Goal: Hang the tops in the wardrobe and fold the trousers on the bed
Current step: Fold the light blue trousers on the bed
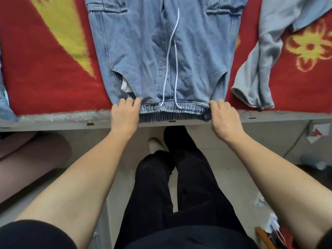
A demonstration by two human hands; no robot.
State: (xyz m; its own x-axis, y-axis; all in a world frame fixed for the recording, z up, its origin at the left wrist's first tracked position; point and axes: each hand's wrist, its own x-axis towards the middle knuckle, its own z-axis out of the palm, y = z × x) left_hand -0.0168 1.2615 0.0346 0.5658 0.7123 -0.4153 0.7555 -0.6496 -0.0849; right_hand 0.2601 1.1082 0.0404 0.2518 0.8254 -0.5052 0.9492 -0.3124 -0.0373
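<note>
The bed (53, 123) is taking up the whole top half here, with a red blanket (45, 72) with yellow patterns lying over it right up to the near edge. The light blue denim trousers (143, 51) are lying flat on that blanket, dead centre. The legs are running away from the person and the elastic waistband (172, 109) is sitting at the bed's near edge, hanging over it a bit. A grey-blue top (264, 56) is lying crumpled on the blanket to the right of the trousers, near them but apart as far as I can tell.

The left hand (124, 115) is gripping the left end of the waistband, fingers curling down together onto the denim. The right hand (225, 118) is doing the same at the right end, fingers bending and clamping the fabric. A white drawstring (170, 56) is trailing from the waistband up the middle of the trousers. A white shoe (154, 145) is poking out on the floor below.
</note>
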